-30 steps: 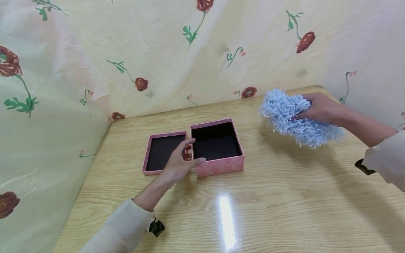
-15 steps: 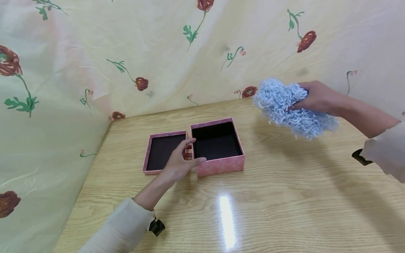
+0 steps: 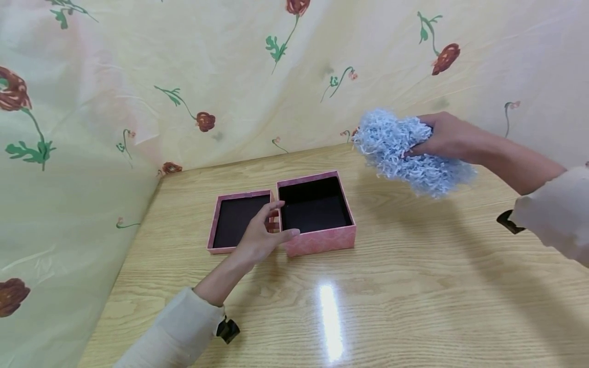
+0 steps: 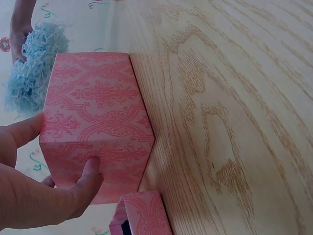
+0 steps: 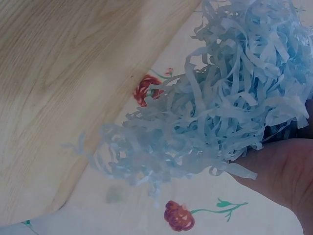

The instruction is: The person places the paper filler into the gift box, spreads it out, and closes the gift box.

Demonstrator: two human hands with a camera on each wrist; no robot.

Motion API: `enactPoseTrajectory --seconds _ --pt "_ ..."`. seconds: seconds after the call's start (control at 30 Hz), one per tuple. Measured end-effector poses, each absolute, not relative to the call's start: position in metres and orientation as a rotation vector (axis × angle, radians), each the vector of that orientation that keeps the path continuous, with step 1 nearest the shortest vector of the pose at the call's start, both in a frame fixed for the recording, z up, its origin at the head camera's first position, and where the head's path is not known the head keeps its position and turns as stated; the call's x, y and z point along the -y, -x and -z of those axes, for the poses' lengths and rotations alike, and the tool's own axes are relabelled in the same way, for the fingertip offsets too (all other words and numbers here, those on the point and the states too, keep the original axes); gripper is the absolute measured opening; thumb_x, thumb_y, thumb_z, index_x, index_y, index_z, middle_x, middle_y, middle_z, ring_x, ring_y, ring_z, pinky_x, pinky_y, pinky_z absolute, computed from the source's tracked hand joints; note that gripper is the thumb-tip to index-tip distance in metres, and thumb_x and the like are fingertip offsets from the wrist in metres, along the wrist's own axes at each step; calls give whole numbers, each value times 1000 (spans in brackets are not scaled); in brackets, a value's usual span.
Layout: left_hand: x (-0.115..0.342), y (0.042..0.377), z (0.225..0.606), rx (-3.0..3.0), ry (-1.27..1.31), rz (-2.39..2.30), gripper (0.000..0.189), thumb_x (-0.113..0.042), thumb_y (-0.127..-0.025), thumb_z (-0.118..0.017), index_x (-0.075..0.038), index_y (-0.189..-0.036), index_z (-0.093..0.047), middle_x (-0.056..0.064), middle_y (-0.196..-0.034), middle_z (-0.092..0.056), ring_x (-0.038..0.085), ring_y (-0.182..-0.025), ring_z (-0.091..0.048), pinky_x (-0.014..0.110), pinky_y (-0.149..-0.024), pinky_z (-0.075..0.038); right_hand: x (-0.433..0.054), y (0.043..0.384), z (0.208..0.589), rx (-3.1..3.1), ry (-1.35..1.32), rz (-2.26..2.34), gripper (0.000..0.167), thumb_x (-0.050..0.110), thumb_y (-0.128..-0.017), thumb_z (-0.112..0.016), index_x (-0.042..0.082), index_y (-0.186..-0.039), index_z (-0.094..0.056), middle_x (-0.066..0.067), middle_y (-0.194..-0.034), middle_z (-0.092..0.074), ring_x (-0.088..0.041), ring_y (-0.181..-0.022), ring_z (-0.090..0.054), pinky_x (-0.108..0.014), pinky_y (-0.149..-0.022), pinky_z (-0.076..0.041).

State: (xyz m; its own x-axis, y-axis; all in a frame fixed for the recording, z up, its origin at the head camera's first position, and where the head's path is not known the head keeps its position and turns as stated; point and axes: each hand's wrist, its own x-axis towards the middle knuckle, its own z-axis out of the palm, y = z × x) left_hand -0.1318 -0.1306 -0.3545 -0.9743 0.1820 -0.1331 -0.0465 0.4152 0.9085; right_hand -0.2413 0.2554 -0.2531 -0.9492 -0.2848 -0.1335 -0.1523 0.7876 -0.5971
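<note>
Right hand (image 3: 445,137): clamped on blue shredded paper (image 3: 391,148), raised above table (image 3: 405,301), right of pink box (image 3: 322,243) | Left hand (image 3: 259,236): thumb and fingers gripping box's near-left corner | Lid (image 3: 235,220): on table, just left of box

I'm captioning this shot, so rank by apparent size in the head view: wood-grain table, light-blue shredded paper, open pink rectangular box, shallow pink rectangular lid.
1. Wood-grain table
2. Shredded paper and pink box: too close to rank
3. Shallow lid, partly behind the left hand
</note>
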Motion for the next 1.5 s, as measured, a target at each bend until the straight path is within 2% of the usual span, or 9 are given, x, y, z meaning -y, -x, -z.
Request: enactPoseTrajectory --seconds 0.27,0.5,0.73,1.03,1.27,1.5 --pt "131 132 355 -2456 -124 -1586 70 -22 -84 -77 -22 -144 -41 14 -139 -43 27 -110 -49 37 -88 -47 -238 241 248 -2767 385 902 66 25 -81 -79 8 -137 -50 -18 -128 -58 -27 -107 -56 -36 -86 -47" --pt "131 132 354 -2446 -122 -1597 70 -21 -83 -77 -23 -143 -42 14 -140 -42 28 -110 -49 37 -89 -47 -218 239 243 -2718 452 954 62 17 -83 -77 9 -138 -50 -18 -130 -57 -29 -109 -55 -49 -95 -44" --pt "131 133 356 -2443 -127 -1597 71 -21 -84 -77 -20 -145 -40 15 -140 -42 28 -110 -49 36 -87 -47 -200 238 242 -2684 540 993 62 11 -81 -77 9 -137 -52 -15 -132 -56 -27 -115 -52 -47 -98 -42" --pt "132 133 356 -2454 -125 -1599 71 -21 -83 -77 -19 -145 -41 15 -141 -42 28 -111 -49 37 -88 -48 -173 237 240 -2656 592 1052 57 5 -79 -77 8 -131 -56 -15 -125 -60 -28 -107 -54 -45 -96 -43" --pt "132 132 355 -2459 -123 -1599 70 -19 -84 -77 -17 -144 -41 15 -141 -42 29 -111 -50 39 -91 -48 -149 239 246 -2620 681 1063 53 5 -77 -78 8 -127 -60 -14 -122 -61 -29 -108 -54 -46 -95 -44" --pt "131 133 354 -2452 -114 -1605 69 -18 -83 -77 -19 -143 -43 12 -139 -44 29 -112 -50 42 -93 -47 -133 238 251 -2592 745 1025 56 7 -77 -79 12 -129 -59 -9 -123 -61 -23 -109 -54 -42 -93 -45"
